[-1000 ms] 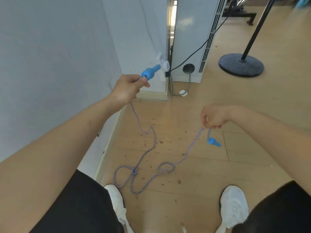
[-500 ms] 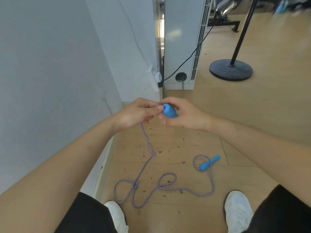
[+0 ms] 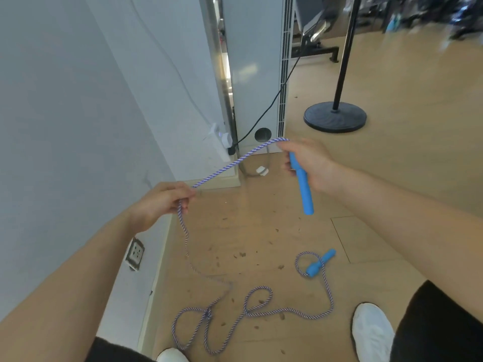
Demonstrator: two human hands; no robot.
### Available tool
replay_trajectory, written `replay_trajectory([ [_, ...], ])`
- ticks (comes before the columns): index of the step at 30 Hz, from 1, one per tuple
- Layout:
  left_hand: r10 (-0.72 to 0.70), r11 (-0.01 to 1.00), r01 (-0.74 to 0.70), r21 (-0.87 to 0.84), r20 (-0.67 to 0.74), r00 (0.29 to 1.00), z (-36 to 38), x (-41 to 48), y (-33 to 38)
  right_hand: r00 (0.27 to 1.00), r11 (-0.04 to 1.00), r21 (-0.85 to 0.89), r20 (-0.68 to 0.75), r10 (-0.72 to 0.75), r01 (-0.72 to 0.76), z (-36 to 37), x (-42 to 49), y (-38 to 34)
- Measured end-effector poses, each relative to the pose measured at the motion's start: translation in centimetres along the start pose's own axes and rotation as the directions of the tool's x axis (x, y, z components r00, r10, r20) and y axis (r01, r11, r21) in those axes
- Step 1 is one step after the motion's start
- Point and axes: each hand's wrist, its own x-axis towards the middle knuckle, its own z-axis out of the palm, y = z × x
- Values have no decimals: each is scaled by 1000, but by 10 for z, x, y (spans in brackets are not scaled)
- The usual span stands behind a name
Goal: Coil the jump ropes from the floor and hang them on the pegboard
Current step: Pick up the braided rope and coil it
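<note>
Blue handle (image 3: 304, 192) gripped in right hand (image 3: 312, 163); left hand (image 3: 162, 202) pinches striped rope (image 3: 235, 162).

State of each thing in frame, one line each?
left hand: grips the rope
right hand: grips the held handle
held handle: raised, free end pointing down
rope: spans both hands, rest in loose loops on the floor, uncoiled
floor handle: lying down, not held
</note>
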Motion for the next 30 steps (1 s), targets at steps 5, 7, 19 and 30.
replay_trajectory([
  [5,-147,945,84,-317,-181,973,-24,7,-20,993,984,-170,-100,-65,47,-18,15,-1],
  [7,-136,929,42,-367,-232,963,-26,10,-17,993,912,-396,-3,-119,108,-17,10,2],
  [19,44,813,-268,-516,-405,913,-7,11,24,814,992,-116,572,99,-39,10,-8,14],
  [30,-60,998,59,19,61,996,-5,11,-14,929,747,595,360,84,-298,-3,1,-11],
])
